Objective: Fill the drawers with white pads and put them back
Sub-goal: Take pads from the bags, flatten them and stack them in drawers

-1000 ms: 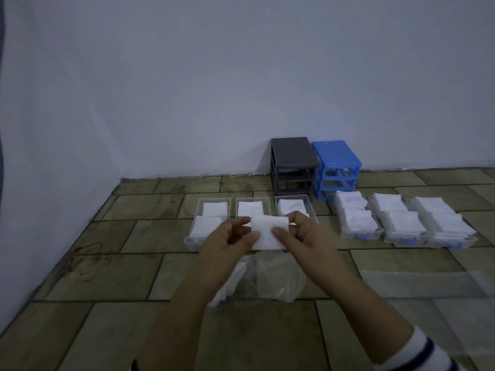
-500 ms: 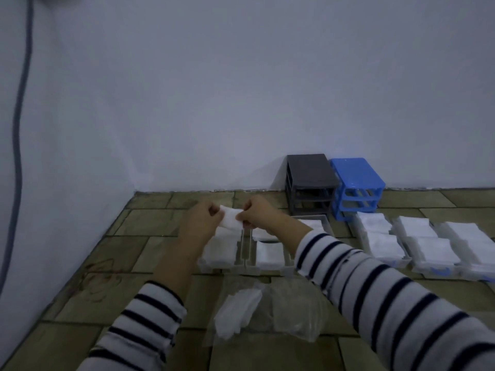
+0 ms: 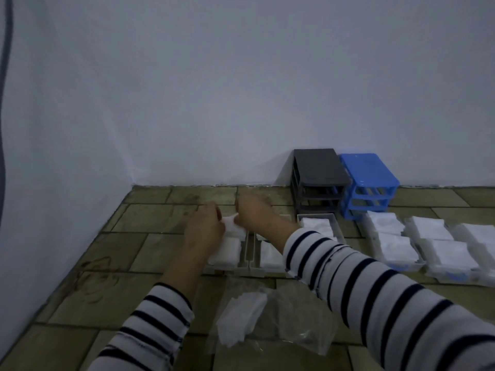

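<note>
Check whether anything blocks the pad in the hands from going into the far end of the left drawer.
Nothing visible does. Both the left hand and right hand pinch the pad right over the far end of the left drawer, which is open-topped; only pads already lie in it.

Bare room: tiled floor [image 3: 150, 253], plain wall [image 3: 241, 89]
</note>
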